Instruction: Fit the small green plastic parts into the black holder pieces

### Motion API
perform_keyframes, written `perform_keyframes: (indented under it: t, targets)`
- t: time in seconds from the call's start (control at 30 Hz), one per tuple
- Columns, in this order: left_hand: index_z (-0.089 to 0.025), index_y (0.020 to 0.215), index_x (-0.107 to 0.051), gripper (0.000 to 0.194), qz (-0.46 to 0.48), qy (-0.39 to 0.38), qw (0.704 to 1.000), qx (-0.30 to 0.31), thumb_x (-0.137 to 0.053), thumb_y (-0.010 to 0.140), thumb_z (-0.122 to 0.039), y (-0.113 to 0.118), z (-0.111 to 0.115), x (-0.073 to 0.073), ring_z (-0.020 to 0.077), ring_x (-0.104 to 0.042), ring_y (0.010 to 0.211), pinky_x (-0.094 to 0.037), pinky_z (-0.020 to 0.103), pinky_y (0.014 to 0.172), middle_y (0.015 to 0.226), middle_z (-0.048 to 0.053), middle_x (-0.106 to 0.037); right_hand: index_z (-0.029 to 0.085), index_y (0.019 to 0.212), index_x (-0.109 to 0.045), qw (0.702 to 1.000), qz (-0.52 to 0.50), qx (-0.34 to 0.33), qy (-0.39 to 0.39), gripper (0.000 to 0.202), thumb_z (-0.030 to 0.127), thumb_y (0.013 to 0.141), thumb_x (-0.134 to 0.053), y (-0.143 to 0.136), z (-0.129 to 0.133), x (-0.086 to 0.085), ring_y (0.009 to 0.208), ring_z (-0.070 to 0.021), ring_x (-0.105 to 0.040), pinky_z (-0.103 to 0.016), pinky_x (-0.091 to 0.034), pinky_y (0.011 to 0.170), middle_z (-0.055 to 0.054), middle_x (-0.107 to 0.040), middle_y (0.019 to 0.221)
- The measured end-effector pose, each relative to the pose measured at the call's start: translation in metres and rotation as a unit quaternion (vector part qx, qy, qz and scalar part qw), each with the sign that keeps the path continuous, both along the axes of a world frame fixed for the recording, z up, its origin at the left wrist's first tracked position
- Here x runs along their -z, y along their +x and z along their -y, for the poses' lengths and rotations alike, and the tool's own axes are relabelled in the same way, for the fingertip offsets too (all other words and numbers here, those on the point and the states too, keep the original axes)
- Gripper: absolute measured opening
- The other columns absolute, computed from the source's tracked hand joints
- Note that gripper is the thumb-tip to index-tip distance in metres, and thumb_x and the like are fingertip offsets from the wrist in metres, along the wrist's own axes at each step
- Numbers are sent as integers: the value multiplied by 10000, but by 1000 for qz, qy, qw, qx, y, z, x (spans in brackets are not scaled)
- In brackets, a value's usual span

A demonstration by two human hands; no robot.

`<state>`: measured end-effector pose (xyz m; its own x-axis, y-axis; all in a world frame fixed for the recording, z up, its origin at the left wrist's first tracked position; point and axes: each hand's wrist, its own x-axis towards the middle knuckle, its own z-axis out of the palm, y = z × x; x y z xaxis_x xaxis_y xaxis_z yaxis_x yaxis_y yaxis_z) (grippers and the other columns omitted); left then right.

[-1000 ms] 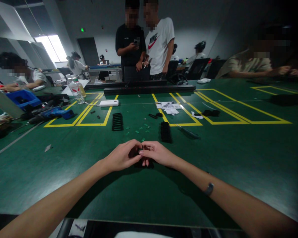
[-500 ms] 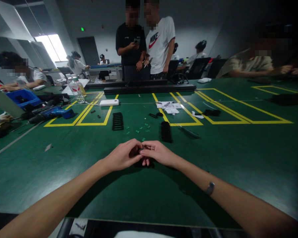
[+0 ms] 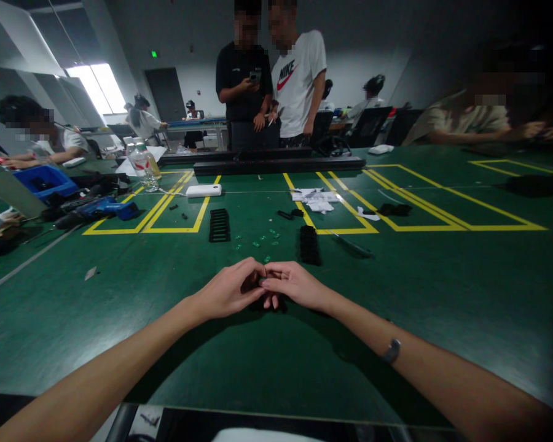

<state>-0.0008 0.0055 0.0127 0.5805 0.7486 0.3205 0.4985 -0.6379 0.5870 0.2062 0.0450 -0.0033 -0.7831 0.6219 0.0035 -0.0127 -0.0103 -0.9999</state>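
My left hand [image 3: 236, 285] and my right hand [image 3: 299, 285] meet fingertip to fingertip just above the green table [image 3: 276, 362]. Both are closed in a pinch around something tiny and dark, mostly hidden by the fingers; its kind cannot be made out. Just beyond my fingers lie several small green pieces [image 3: 257, 244], loosely scattered. A black slotted rack [image 3: 219, 225] lies flat past my left hand. Beyond my right hand is a second black rack-like part [image 3: 309, 245], with ridges along its length.
White papers [image 3: 317, 197], a white power bank [image 3: 203, 191] and long black bars [image 3: 279, 165] lie farther back. To the left are a blue power drill [image 3: 104, 209], a blue bin [image 3: 43, 181] and a bottle [image 3: 146, 169]. Two people [image 3: 244, 80] stand across the table.
My hands keep the same place and the same pinch, with only a very slight shift of the fingers. The whole view has drifted a little.
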Motion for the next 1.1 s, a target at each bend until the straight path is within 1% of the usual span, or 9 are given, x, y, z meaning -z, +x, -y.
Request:
perform_keyframes:
  t: [0.2,0.37,0.67,0.9,1.1]
  targets:
    - [-174,1087,-531,196,5,-14,1000,-2,-540,963,-326,0,0,0,136,-519,724,-419,253,645,887,32,-565,119,939,-586,1000,1,11,-10,339,437,866,-678,0,-1,2,556,-127,-661,-220,-526,519,-22,-666,682]
    - [-173,1085,-534,206,2,-17,1000,-7,-531,966,-340,1,1,-1,139,-524,714,-427,257,642,877,36,-574,132,906,-577,1000,4,14,-15,336,445,856,-688,0,0,1,557,-126,-661,-216,-522,521,-13,-660,671]
    - [-176,1111,-527,212,-9,-16,1000,-6,-525,970,-335,-1,1,-3,146,-536,736,-436,267,664,897,41,-581,129,910,-572,1000,-1,10,-21,324,432,865,-679,0,-1,2,565,-131,-665,-223,-528,528,-14,-657,672]
    - [-194,1116,-503,180,-28,-44,998,-22,-531,967,-290,-1,1,-2,148,-549,712,-421,256,622,878,27,-593,131,907,-569,1000,0,12,-17,290,405,882,-662,0,-2,2,550,-123,-654,-216,-520,524,-19,-670,659]
    - [-198,1135,-484,196,-44,-38,998,-26,-523,975,-306,-1,1,-2,156,-570,723,-418,260,621,897,31,-607,134,915,-568,1000,-4,12,-13,255,378,901,-641,0,-2,4,544,-123,-656,-216,-526,528,-16,-674,651]
